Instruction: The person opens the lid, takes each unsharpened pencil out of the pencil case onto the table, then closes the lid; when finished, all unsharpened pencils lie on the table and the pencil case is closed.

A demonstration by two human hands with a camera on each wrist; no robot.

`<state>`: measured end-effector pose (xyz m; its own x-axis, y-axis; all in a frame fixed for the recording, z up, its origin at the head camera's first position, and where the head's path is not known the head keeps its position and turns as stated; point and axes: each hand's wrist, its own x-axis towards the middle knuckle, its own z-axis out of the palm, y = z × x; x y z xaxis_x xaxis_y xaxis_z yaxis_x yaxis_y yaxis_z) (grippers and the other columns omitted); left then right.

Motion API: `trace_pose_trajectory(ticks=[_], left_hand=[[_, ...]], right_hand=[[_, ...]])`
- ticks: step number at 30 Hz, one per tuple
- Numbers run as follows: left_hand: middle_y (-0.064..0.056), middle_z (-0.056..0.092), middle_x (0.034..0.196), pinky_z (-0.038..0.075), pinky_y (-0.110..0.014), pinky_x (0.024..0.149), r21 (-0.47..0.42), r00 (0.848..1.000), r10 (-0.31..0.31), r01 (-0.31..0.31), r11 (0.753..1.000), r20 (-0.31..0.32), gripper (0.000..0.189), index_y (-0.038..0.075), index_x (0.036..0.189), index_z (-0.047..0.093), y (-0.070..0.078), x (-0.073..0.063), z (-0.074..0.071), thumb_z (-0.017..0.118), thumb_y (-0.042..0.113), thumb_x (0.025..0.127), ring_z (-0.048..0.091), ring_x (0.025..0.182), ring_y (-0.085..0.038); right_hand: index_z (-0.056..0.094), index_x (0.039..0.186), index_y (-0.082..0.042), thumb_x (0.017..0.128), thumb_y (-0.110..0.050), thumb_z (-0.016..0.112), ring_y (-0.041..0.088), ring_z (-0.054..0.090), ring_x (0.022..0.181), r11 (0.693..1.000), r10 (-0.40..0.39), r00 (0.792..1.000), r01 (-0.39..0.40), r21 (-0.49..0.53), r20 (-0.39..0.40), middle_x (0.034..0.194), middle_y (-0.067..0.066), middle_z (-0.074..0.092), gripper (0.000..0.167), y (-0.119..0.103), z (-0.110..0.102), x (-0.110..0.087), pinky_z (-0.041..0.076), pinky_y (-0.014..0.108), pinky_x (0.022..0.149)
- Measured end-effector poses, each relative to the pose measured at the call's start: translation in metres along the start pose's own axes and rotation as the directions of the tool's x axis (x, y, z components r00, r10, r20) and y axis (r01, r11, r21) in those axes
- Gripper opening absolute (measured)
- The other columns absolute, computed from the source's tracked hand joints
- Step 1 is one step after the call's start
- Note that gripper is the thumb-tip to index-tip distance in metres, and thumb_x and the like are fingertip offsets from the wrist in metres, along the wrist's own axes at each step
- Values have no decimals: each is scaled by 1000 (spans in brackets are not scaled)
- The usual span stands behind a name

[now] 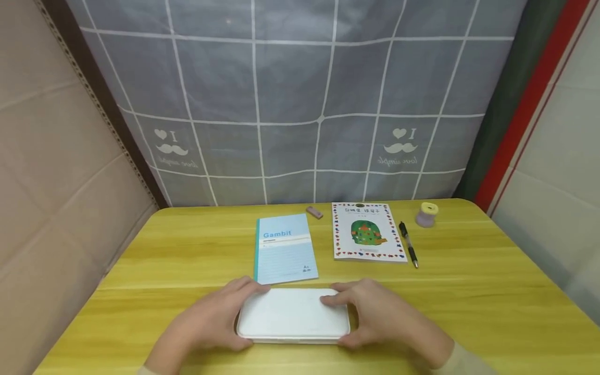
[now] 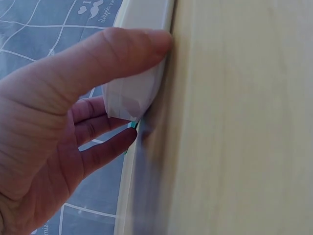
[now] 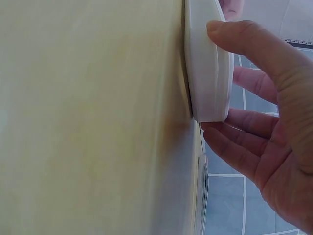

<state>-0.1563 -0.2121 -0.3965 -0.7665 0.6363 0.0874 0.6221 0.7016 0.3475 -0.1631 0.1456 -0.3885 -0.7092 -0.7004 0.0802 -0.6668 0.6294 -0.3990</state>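
Observation:
A white pencil box [image 1: 292,315], flat with rounded corners and a lid seam along its side, lies near the front of the table. My left hand [image 1: 217,317] grips its left end, thumb on the near side and fingers at the far side. At the other end, my right hand [image 1: 382,317] holds it, with a fingertip over the top and the thumb on the near side. In the left wrist view the thumb presses the box [image 2: 132,88]. The right wrist view shows the thumb on the seamed side of the box [image 3: 205,73].
Behind the box lies a light blue notebook [image 1: 287,255]. Farther right are a pink eraser [image 1: 314,212], a white illustrated book [image 1: 344,245], a black pen [image 1: 409,245] and a yellow-and-purple spool-shaped thing [image 1: 425,217]. A grey checked curtain [image 1: 290,83] hangs behind the table [image 1: 187,245].

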Motion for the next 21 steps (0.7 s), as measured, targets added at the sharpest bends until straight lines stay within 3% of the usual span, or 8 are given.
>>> trace_pose_trajectory(ticks=[21], left_hand=[[11,56,128,54,-32,90,-13,999,30,-30,999,-27,89,23,144,56,-7,0,3,96,40,67,55,107,-7]], right_hand=[[75,132,-26,71,-43,94,26,67,121,1000,-3,1000,3,-21,3,135,11,68,66,-2,-3,1,55,40,99]])
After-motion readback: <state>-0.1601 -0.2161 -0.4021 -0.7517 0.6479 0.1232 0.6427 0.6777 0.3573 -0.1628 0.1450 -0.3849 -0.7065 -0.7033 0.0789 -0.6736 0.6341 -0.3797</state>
